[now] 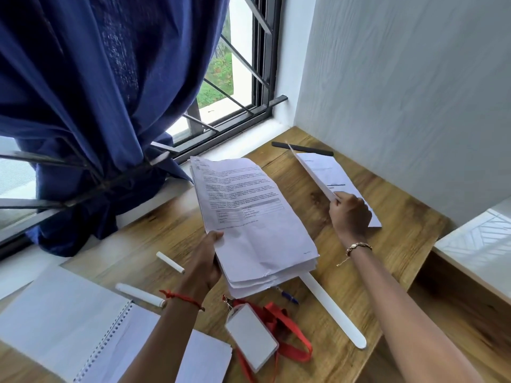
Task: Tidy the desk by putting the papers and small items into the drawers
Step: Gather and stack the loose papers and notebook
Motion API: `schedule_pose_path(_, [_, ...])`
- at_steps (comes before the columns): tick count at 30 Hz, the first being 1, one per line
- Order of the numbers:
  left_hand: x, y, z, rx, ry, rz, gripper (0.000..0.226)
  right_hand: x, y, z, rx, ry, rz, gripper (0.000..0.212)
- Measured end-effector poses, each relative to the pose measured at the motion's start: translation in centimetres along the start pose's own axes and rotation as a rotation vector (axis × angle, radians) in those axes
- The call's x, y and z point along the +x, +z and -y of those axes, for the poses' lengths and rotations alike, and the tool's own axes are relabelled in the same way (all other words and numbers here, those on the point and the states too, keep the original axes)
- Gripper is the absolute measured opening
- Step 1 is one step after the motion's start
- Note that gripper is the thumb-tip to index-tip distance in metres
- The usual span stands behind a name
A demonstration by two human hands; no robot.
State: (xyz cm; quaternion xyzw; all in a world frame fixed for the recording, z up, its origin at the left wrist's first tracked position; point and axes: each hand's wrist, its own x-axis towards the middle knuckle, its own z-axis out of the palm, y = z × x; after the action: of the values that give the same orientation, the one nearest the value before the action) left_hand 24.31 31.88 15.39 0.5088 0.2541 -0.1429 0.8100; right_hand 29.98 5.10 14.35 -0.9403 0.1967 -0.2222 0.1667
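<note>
Papers (257,225) sag and fan out, so they need a deep grip

At the far left a spiral notebook (69,327) lies open on the tabletop (401,244). A white marker (141,295) and a shorter white stick (170,262) lie just beside it.

The left hand (206,261) grips the thick stack of papers by its near-left edge, thumb on top and fingers curled beneath, and holds it above the tabletop. The stack looks light but limp. Its lower corner droops and the bottom sheets step out of line, so a hold nearer the middle of the long edge, or support from below, would likely keep it together.

Under the stack lie a badge (250,337) on a red lanyard (293,335), a blue pen (289,297) and a long white ruler (331,308). These look stiff and easy to pick up, though the lanyard will probably trail.

Further right, the right hand (349,214) pinches the edge of a loose sheet (312,172), tilted up off another page (340,172) that lies flat near the wall. A thin sheet like this would likely crease if squeezed hard. A black strip (304,148) lies beyond. No drawer is in view.
</note>
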Motion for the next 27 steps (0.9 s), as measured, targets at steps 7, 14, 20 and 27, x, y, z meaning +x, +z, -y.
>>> schedule_pose_path(7, [-1.0,0.2,-0.4,-0.009,-0.013,-0.011,0.033,0.2,-3.4,4.9,0.233,-0.122,-0.158,0.016])
schedule_pose_path(14, [-2.3,-0.3,-1.0,-0.042,0.010,0.025,0.029,-4.5,-6.4,10.5,0.481,-0.444,-0.212,0.022])
schedule_pose_path(20, [-3.6,-1.9,-1.0,-0.084,0.026,0.067,0.022,-12.6,-6.1,14.2,0.403,-0.770,-0.121,0.027])
schedule_pose_path(27, [-5.3,-5.6,-1.4,-0.018,0.018,0.120,0.041,-19.3,-4.5,15.3,0.423,-0.969,0.118,0.025])
